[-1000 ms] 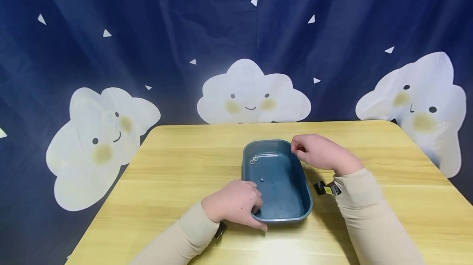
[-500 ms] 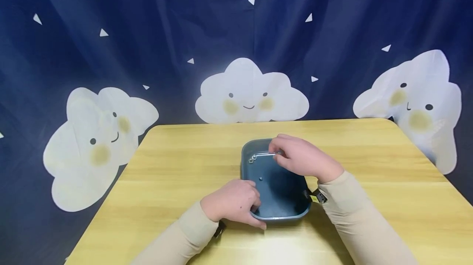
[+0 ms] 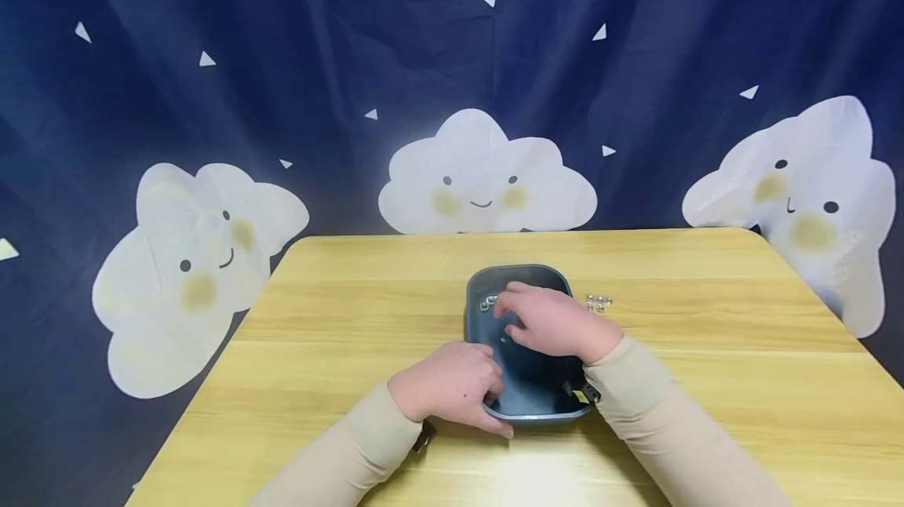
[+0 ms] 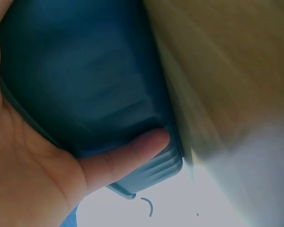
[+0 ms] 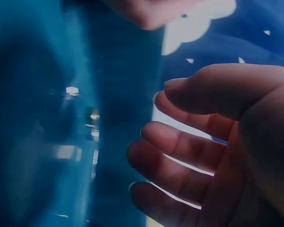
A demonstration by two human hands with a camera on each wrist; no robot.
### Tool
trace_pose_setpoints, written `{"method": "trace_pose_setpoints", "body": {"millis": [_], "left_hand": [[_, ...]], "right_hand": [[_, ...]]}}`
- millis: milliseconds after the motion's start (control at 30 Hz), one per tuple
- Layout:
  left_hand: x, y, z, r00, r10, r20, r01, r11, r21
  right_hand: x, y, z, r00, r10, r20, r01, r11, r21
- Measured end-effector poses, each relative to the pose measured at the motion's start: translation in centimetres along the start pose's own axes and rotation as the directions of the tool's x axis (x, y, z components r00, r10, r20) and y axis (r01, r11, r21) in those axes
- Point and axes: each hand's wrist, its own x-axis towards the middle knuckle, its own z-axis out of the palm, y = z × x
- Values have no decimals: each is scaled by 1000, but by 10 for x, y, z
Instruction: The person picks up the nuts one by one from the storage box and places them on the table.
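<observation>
A blue-grey plastic tray (image 3: 540, 418) lies on the table. My left hand (image 3: 452, 385) grips its near left corner; in the left wrist view the thumb (image 4: 128, 156) lies along the outer wall while the fingers reach over the rim. Over the tray's inside is my right hand (image 3: 558, 322), its fingers loosely bent. Between the right thumb and fingertips in the right wrist view there is a gap with nothing in it. Two small shiny metal nuts (image 3: 484, 306) sit at the tray's far left, close to the right fingertips. Another small nut (image 3: 503, 339) lies nearer the middle.
Several small shiny nuts (image 3: 599, 304) lie grouped on the wooden table (image 3: 353, 311) just right of the tray, behind the right wrist. A dark blue curtain (image 3: 339, 36) with printed clouds hangs beyond the table's far edge.
My right hand has moved left from the tray's right rim to over its inside, uncovering the nuts on the table. The left hand keeps its grip on the corner.
</observation>
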Motion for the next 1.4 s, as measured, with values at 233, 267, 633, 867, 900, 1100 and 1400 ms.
{"method": "trace_pose_setpoints", "body": {"millis": [233, 267, 633, 867, 900, 1100, 1400], "left_hand": [[0, 0, -2, 1000, -7, 13, 7, 1000, 18], [0, 0, -2, 1000, -9, 17, 8, 1000, 21], [2, 1, -2, 999, -18, 29, 17, 999, 36], [2, 0, 0, 1000, -13, 23, 12, 999, 44], [2, 1, 0, 1000, -14, 23, 13, 999, 45], [1, 1, 0, 1000, -18, 18, 17, 999, 50], [1, 1, -1, 1000, -7, 19, 6, 999, 50]], "right_hand": [[4, 3, 10, 995, -34, 92, 36, 999, -18], [4, 3, 11, 993, -40, 107, 42, 999, -21], [3, 1, 14, 967, -62, 246, 67, 998, -14], [2, 4, 16, 965, -100, 241, 95, 995, 35], [2, 4, 17, 965, -99, 244, 94, 995, 33], [2, 7, 22, 960, -34, 276, 33, 999, 8], [1, 9, 21, 971, -3, 237, 6, 1000, -11]]}}
